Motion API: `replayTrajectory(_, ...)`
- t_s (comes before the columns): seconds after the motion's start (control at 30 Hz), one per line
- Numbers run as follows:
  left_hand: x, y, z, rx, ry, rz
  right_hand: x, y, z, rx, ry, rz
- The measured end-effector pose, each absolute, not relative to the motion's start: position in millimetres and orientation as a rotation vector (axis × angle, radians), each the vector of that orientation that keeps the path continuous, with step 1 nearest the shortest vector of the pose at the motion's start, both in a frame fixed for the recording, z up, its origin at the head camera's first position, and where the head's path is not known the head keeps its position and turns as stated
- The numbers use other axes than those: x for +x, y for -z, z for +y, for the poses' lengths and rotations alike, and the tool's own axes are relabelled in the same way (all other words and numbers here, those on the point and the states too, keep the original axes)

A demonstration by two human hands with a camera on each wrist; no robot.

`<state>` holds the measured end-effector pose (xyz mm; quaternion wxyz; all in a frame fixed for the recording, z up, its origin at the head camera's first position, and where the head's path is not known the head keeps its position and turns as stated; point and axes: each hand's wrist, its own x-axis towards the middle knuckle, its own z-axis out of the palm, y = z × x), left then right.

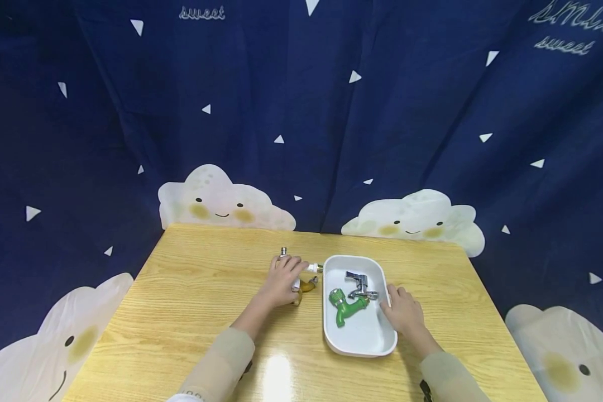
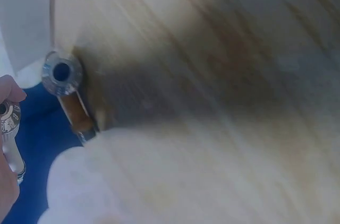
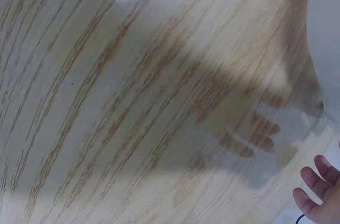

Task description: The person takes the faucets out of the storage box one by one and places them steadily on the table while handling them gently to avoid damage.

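Taps (image 1: 350, 309) in tray (image 1: 364, 338), seemingly head-view only

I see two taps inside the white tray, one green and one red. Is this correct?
Not fully: the head view shows a silver tap, not a red one, with the green tap inside the white tray.

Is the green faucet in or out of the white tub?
In: the head view shows the green faucet lying inside the white tub, within its rim, beside the chrome faucet.
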<state>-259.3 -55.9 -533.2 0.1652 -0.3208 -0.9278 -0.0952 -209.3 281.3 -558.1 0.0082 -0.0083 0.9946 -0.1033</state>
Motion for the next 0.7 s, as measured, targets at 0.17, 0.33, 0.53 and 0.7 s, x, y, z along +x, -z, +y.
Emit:
replayTrajectory(0.17,-259,539,-69,-0.827,0.289,-2.67,-209,558,281,-0.037,0.328,3.111)
replayTrajectory(0.33,-259,544,-81,-0.738,0.287,-2.708,-209,557,281,-0.035,0.333,3.114)
replayTrajectory(0.53,-260,551,-95,-0.669,0.36,-2.709,-209,557,280,-0.033,0.335,3.109)
replayTrajectory(0.7,-261,559,-106,-0.594,0.391,-2.713,-209,556,280,-0.03,0.336,3.105)
